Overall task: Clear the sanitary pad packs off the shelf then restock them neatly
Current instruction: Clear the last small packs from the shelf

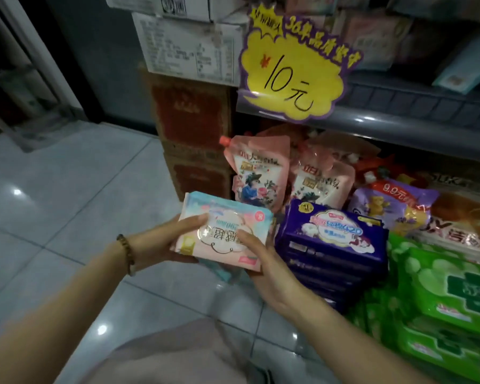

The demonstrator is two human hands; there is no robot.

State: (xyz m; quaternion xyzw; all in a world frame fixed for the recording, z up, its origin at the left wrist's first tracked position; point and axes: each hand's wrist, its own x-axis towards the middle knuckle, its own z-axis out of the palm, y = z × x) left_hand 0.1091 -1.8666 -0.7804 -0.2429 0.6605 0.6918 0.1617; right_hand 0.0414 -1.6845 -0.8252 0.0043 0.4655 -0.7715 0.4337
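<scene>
In front of the low shelf, above the tiled floor (67, 203), a pad pack (225, 234) is held flat between both hands, just left of a stack of purple packs (333, 236) and not touching it. The pack is a soft, pillowy rectangle in glossy plastic film, pale blue along its far edge and fading to pink nearer the person. It has a white cloud-shaped label with dark lettering and a small pink round badge at one corner.

The left hand (161, 245) grips its left end, thumb on top and the other fingers (194, 218) hidden beneath. The right hand (263, 261) holds the near right corner the same way, thumb pressed onto the label. A brown bead bracelet (126, 253) circles the left wrist.

The purple packs are shiny film too, piled squarely, the top one printed with white and pink. Beside them lie bright green packs (452, 289) with a darker green cross. Behind stand pink spouted pouches (258, 173), smooth and limp, and a lilac bag (385, 209) showing a bear. A yellow, cloud-edged price sign (294, 65) hangs from the grey shelf edge (427, 117). Brown cardboard boxes (191, 115) are stacked to the left.
</scene>
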